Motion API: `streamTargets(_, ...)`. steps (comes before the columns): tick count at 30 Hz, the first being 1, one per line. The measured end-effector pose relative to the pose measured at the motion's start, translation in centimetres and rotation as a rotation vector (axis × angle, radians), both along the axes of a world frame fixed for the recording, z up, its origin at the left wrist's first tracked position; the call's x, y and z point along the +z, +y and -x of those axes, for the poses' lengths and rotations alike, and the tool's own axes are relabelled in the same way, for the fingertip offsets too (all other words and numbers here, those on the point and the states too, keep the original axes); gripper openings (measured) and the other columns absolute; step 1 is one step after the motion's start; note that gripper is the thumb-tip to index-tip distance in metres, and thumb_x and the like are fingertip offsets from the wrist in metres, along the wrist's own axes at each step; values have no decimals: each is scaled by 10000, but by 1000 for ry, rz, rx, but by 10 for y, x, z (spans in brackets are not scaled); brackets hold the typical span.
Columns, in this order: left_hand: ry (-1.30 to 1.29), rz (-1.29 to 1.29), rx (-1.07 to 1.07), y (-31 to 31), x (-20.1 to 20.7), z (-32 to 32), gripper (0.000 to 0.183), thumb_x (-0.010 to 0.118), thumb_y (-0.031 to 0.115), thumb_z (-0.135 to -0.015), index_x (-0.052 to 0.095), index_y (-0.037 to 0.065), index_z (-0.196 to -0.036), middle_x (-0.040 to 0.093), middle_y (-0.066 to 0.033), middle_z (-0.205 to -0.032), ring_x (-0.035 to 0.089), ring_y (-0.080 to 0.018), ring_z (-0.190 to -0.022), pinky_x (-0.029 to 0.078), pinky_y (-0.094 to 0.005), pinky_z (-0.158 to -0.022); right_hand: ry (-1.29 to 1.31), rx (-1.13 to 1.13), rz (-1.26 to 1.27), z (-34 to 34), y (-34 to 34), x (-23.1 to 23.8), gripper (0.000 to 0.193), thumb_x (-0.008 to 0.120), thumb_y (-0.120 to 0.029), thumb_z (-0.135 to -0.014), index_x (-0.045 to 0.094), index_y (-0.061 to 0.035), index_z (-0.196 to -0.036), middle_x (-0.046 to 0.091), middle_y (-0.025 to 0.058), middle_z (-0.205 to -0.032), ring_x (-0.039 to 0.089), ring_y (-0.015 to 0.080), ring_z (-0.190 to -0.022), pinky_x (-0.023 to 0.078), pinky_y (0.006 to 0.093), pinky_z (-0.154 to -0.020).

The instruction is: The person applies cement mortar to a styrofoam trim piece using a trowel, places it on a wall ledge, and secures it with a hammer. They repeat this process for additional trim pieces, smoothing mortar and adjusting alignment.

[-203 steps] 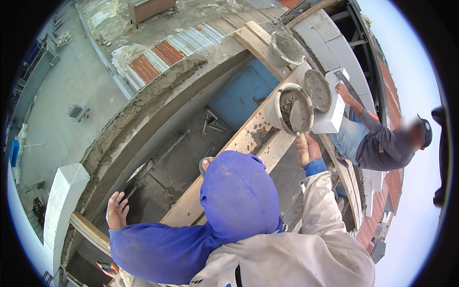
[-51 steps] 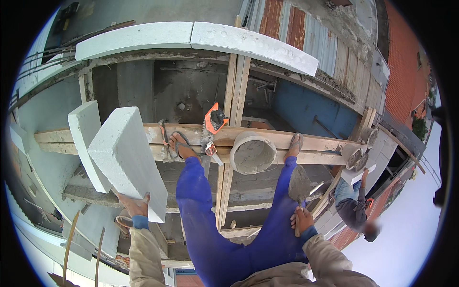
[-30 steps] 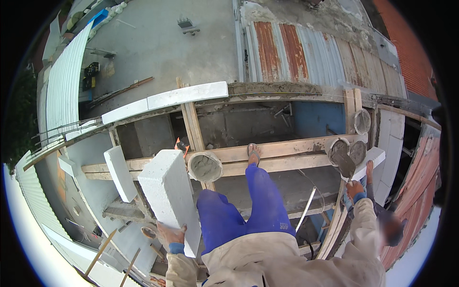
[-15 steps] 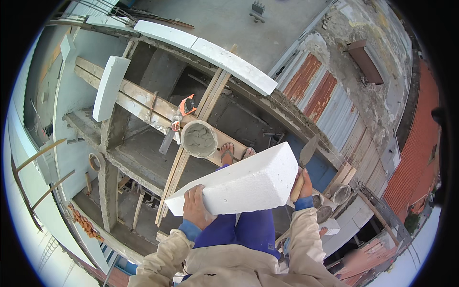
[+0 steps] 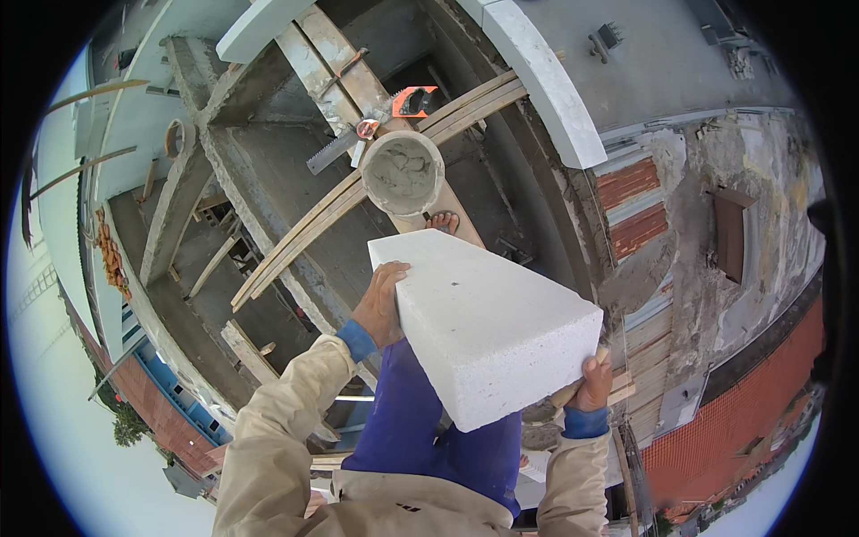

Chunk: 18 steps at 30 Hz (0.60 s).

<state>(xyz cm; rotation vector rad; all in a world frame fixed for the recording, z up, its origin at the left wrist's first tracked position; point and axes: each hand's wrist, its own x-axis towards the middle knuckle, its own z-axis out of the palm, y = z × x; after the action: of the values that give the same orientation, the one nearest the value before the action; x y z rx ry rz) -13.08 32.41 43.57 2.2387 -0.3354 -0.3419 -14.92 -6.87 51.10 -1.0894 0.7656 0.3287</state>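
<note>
Block (image 5: 483, 313): white and long, held tilted in mid-air at the centre, its near end toward the lower right, hiding part of what lies below.
Left hand (image 5: 380, 306): fingers bent over the block's left edge, gripping it; thumb out of sight.
Right hand (image 5: 591, 380): curled round a wooden handle (image 5: 565, 394), pressed against the block's right end; the tool's head cannot be seen.
Bucket (image 5: 403, 174): upper centre, holding grey mortar, resting on the planks (image 5: 331, 45).
Foot (image 5: 443, 221): toes showing between bucket and block.
Saw (image 5: 413, 101): orange handle just above the bucket; a toothed blade (image 5: 331, 152) lies to its lower left.
Beams (image 5: 304, 234): slanting from centre left to upper right, crossing the planks near the bucket.
Wall blocks (image 5: 546, 80): white row, upper right.
Metal sheets (image 5: 631, 183): rusty, right of centre.
</note>
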Motion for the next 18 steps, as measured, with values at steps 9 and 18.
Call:
streamTargets(9,-19,80,160,7,-162,61,1127,918,167,-700,158,114,-1531,413,-263,-1447,465,-488,-1319,416,-565,-1133,-76,204,165,0,51,-68,699,944,-425,-744,573,-25,-1180,670,63,-1055,632,137,-941,507,296,-842)
streamTargets(18,181,1,213,63,-193,108,712,497,467,-1025,230,163,-1611,272,-170,-1641,223,-323,-1557,220,-530,-1271,-71,417,279,15,133,-63,646,918,-409,-787,562,3,-1134,679,75,-975,627,115,-859,512,269,-754)
